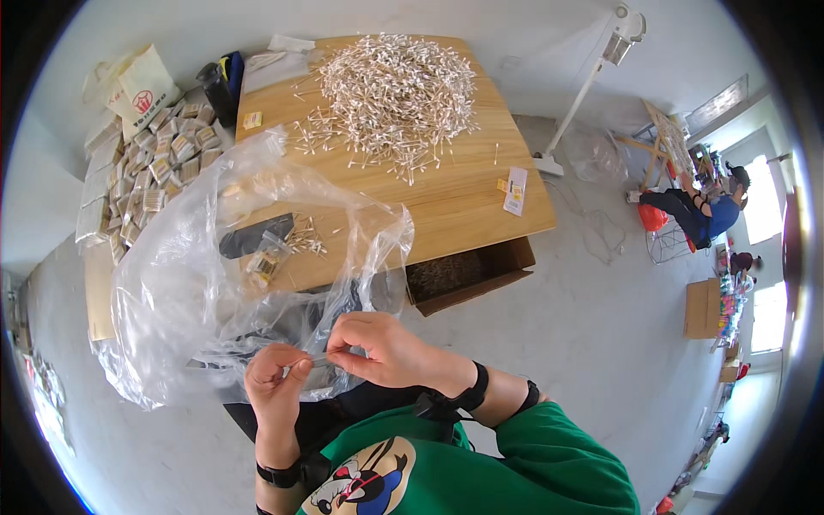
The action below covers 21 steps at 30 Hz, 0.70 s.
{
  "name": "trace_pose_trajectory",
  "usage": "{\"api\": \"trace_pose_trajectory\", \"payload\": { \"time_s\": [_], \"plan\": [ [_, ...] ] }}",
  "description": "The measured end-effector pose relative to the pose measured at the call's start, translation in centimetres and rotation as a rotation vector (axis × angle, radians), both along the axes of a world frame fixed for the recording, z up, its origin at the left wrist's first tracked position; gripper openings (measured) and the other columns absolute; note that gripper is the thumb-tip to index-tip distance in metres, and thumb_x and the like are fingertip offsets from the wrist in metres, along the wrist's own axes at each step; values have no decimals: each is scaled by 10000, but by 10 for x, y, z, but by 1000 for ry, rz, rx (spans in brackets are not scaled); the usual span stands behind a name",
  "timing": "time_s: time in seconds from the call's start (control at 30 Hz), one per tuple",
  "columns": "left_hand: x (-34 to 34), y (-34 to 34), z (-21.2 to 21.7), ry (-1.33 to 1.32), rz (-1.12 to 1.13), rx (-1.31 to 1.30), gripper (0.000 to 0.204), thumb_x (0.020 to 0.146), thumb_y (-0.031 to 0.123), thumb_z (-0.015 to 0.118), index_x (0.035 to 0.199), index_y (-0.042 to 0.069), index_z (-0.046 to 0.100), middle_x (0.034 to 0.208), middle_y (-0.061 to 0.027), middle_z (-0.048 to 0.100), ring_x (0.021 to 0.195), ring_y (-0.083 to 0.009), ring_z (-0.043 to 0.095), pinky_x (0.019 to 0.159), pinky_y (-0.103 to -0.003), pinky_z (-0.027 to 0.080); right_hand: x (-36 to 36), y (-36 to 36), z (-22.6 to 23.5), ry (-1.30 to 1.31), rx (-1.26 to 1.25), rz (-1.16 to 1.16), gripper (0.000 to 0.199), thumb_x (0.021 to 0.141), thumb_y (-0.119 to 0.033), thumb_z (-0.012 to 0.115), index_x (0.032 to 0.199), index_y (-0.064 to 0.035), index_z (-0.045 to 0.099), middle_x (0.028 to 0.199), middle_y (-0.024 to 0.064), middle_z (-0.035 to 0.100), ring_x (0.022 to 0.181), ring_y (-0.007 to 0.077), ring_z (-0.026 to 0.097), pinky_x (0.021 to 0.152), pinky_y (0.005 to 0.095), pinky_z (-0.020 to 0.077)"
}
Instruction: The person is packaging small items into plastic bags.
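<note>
A large clear plastic bag (172,292) spreads over the near left of the wooden table and hangs past its front edge. Close together at the bag's near rim, my left hand (276,382) and my right hand (378,348) each pinch the plastic between thumb and fingers. Through the film and its opening I see a small clear packet (266,260), a dark flat piece (255,237) and some loose cotton swabs (306,238). Farther back, a big heap of cotton swabs (395,94) covers much of the wooden table (481,193).
Many small swab packs (163,163) are piled at the left, beside a cloth bag (142,94) and a black bottle (216,94). An open cardboard box (472,279) sits under the table's front edge. A white card (514,190) lies at right. Another person (717,210) sits far right.
</note>
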State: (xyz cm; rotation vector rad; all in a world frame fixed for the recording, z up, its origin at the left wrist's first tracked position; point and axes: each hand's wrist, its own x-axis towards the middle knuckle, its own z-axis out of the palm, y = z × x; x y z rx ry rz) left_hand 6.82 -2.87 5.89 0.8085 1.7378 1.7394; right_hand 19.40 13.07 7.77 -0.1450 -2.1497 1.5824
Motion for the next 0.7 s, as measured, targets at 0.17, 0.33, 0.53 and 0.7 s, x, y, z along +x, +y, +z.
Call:
{"api": "trace_pose_trajectory", "payload": {
  "time_s": [0.17, 0.33, 0.53, 0.7],
  "plan": [
    [2, 3, 4, -43, 32, 17, 106, 728, -42, 731, 785, -2, 651, 801, -76, 641, 716, -140, 578, 648, -231, 429, 5, 6, 1, -12, -26, -13, 120, 774, -17, 678, 798, -21, 561, 738, 102, 573, 685, 310, 583, 575, 363, 460],
    [-2, 13, 22, 273, -178, -79, 166, 644, -42, 755, 778, 26, 686, 817, -84, 656, 751, -194, 635, 667, -264, 482, 6, 9, -3, 17, 72, 13, 146, 738, 9, 716, 785, -27, 583, 741, 98, 591, 680, 303, 588, 573, 366, 461],
    [-1, 19, 21, 315, -181, -193, 150, 633, -29, 770, 747, 35, 696, 777, -67, 655, 697, -188, 634, 620, -279, 491, 7, 14, -7, 25, 110, 30, 140, 741, -24, 709, 774, -31, 573, 717, 94, 562, 679, 313, 580, 562, 377, 456],
    [-10, 22, 13, 270, -132, -174, 151, 629, -31, 773, 740, 32, 692, 761, -66, 653, 691, -189, 633, 623, -272, 487, 14, 30, -9, -42, -2, 6, 132, 736, 8, 704, 757, -31, 579, 725, 81, 589, 666, 281, 592, 553, 362, 455]
  ]
}}
